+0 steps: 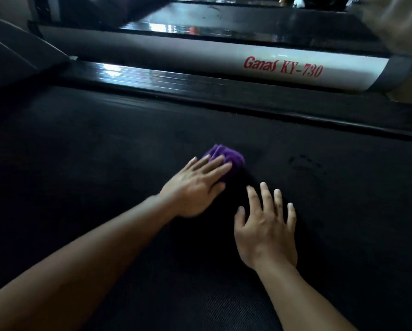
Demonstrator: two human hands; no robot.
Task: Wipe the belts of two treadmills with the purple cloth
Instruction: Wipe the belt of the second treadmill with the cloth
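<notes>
purple cloth [226, 158] bunched on belt [104, 151], pinned under flat left hand [195, 187]; right hand [267, 225] splayed, grip released.

My left hand [195, 185] flat on purple cloth [226, 158], pressing it onto black belt [104, 163]. My right hand [267, 225] just beside, fingers spread on belt. Grey side rail [200, 56] beyond, lettered "Ganas KY-730".

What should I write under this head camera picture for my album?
Left hand presses a purple cloth flat on a black treadmill belt, right hand beside it.
</notes>
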